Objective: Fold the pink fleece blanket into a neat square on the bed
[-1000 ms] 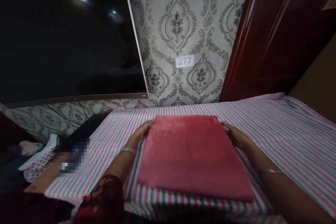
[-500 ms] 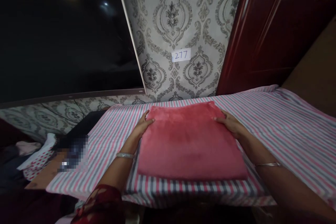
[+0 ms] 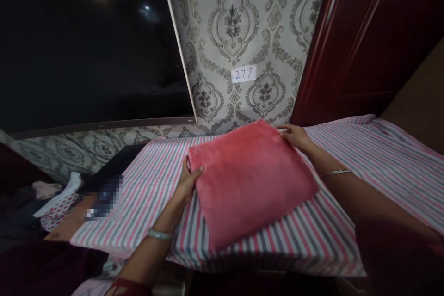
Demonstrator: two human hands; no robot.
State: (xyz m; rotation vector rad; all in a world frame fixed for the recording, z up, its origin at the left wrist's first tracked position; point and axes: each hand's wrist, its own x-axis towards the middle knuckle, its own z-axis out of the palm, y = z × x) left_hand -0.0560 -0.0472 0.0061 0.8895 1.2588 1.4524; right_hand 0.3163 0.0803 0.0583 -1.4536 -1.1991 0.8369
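Covering table: striped sheet [image 3: 329, 236] (pink, grey) | wall: damask wallpaper [image 3: 239, 32]

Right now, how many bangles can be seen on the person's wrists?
2: one silver bangle on the left wrist, lower left; one thin bangle on the right wrist, beside the pink folded cloth.

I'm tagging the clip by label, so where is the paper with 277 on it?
In the head view the 277 label sits on the patterned wallpaper, centre frame, above the folded pink cloth and left of the dark red door.

Bare striped sheet [image 3: 364, 162] right of towel [image 3: 249, 180]
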